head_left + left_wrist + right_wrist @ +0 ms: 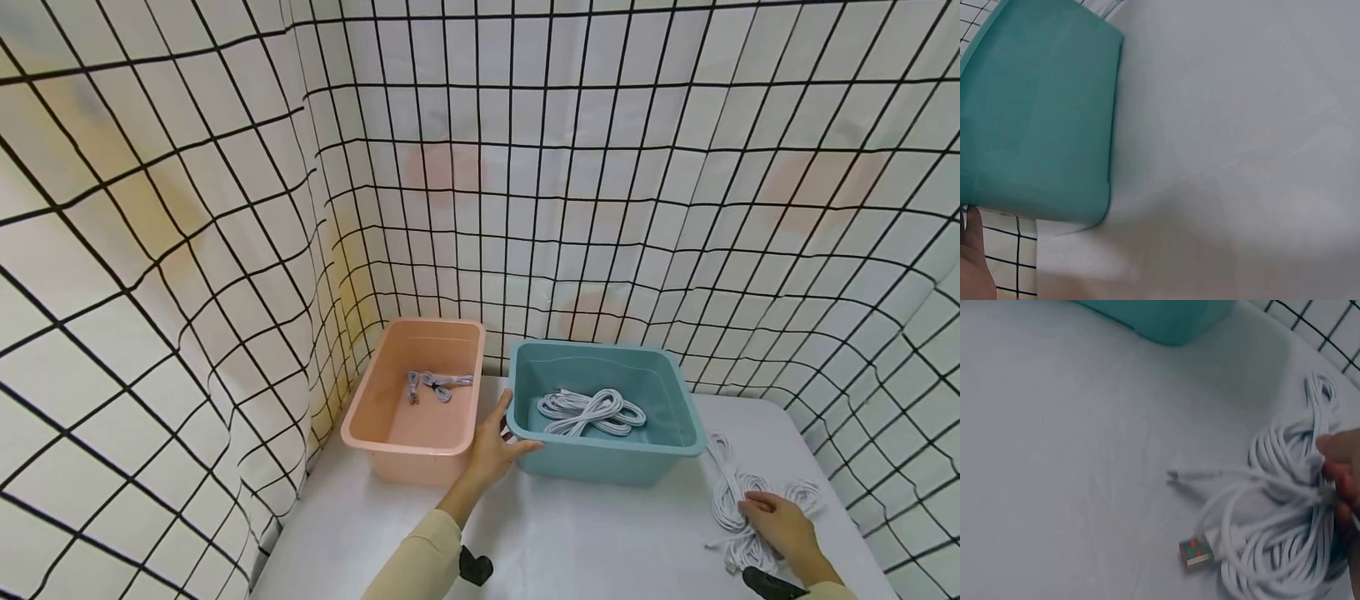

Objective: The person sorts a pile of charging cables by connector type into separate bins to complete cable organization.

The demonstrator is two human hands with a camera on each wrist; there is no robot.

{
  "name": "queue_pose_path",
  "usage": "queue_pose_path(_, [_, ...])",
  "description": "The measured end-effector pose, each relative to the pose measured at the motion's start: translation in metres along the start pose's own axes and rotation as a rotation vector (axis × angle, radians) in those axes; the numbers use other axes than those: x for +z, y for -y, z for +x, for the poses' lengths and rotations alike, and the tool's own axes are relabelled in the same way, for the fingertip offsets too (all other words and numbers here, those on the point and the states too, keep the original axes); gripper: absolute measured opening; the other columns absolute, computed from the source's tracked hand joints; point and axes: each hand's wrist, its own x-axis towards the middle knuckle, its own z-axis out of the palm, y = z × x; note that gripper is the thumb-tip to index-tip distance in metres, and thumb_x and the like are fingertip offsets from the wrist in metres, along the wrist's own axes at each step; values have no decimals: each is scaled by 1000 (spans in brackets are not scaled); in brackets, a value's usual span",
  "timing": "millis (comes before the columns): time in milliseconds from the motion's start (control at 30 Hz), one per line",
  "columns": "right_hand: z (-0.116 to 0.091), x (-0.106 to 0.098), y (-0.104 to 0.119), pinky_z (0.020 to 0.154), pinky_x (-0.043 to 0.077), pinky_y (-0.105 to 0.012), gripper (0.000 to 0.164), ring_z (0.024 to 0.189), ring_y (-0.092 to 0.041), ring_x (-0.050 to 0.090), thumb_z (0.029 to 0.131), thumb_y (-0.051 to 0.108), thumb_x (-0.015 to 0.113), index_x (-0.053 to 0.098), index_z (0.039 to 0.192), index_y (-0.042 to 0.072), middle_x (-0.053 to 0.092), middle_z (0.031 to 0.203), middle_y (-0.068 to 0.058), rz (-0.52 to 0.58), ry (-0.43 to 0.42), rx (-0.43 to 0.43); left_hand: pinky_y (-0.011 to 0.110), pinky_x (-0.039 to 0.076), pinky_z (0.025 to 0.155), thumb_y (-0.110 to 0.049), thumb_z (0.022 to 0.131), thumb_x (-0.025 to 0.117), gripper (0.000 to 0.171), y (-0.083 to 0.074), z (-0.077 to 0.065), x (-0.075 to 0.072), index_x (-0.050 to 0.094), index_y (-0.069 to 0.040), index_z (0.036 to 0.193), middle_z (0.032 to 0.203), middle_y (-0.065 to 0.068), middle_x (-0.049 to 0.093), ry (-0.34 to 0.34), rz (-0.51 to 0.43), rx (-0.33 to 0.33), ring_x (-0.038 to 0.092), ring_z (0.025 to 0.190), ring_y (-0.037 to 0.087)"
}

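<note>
A teal bin (607,462) holds coiled white cables (588,412). My left hand (491,450) is at its front left corner, thumb along the front wall and fingers stretched up the left side. In the left wrist view, fingertips (974,228) show beside the teal bin (1041,119). To the right of the bin, my right hand (783,527) pinches a bundled white USB cable (1272,550) lying among other white coils (738,496). A USB plug (1196,551) and a thin plug end (1194,475) stick out from it in the right wrist view.
A peach bin (420,467) stands left of the teal one, with a few small grey cables (442,383) inside. Black wire mesh (525,200) over white cloth encloses the white table (585,542) at the back and sides.
</note>
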Motion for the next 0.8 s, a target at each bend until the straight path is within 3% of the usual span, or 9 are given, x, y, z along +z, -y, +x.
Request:
queue_pose_path(200, [5, 6, 20, 83, 46, -65, 48, 96, -56, 60, 91, 27, 72, 61, 106, -18, 67, 97, -32, -170, -19, -45, 36, 48, 106, -15, 80, 90, 109, 3, 1, 0, 22, -5, 165, 166, 16, 29, 2, -2, 9, 44, 142, 36])
queue_pose_path(400, [4, 13, 33, 74, 50, -61, 32, 84, -51, 60, 88, 17, 73, 58, 91, -11, 61, 86, -31, -256, -123, -17, 35, 48, 106, -14, 80, 91, 110, 3, 1, 2, 22, -7, 165, 165, 14, 30, -8, -13, -4, 44, 142, 35])
queue_pose_path(567, [-2, 17, 29, 77, 46, -64, 29, 92, -55, 57, 89, 13, 70, 60, 95, -14, 63, 91, -32, -193, -218, 13, 37, 48, 106, -13, 80, 91, 110, 1, 0, 4, 22, -6, 165, 165, 15, 31, -12, 0, -13, 45, 141, 36])
queue_pose_path(800, [-3, 25, 22, 77, 44, -72, 33, 99, -66, 53, 98, 13, 55, 54, 111, -17, 59, 105, -41, -161, -281, -27, 39, 49, 106, -16, 80, 91, 109, 1, 1, 3, 23, -5, 165, 165, 14, 31, -18, 14, -5, 45, 141, 37])
